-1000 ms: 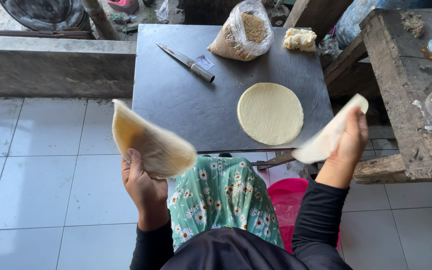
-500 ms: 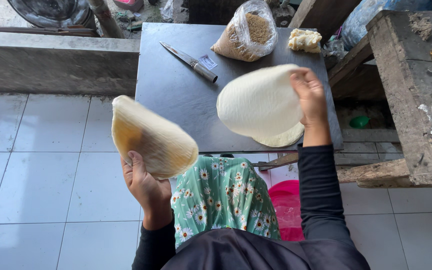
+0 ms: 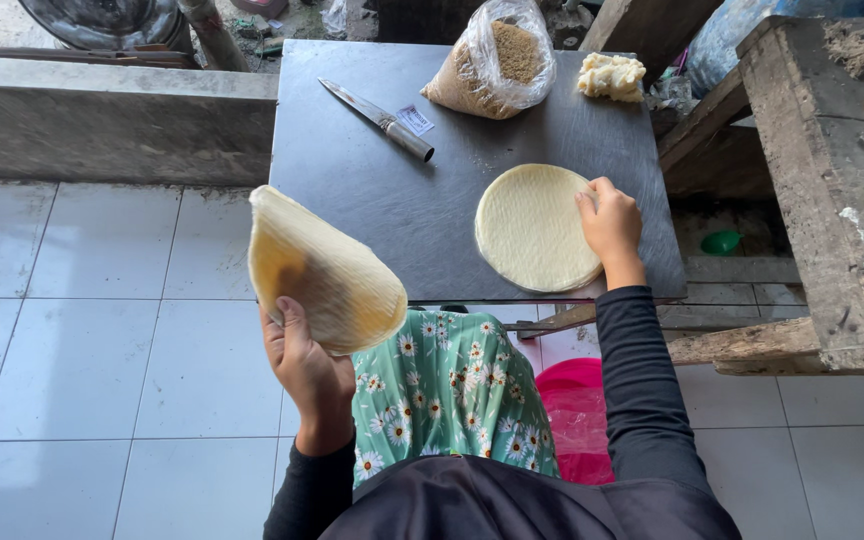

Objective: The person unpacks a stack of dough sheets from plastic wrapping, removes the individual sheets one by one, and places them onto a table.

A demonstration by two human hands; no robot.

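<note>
A dark table (image 3: 372, 210) stands on white tiles (image 3: 82, 330) (concrete ledge (image 3: 102, 110) alongside). On it lie a knife (image 3: 377, 120) and a bag (image 3: 492, 65). The right hand (image 3: 610, 222) presses flat on a wrapper (image 3: 532, 228); the left hand (image 3: 302, 362) grips a stack (image 3: 320, 270).

One head camera looks steeply down from above the person. It sits close over the dark counter (image 3: 372, 215) and tiled floor (image 3: 102, 330).

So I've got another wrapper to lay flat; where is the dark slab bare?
Bare: the near-left of the dark grey slab, below the steel knife and left of the round pale wrapper. Crowded: the far edge, with the crumb bag and pale lump.
</note>
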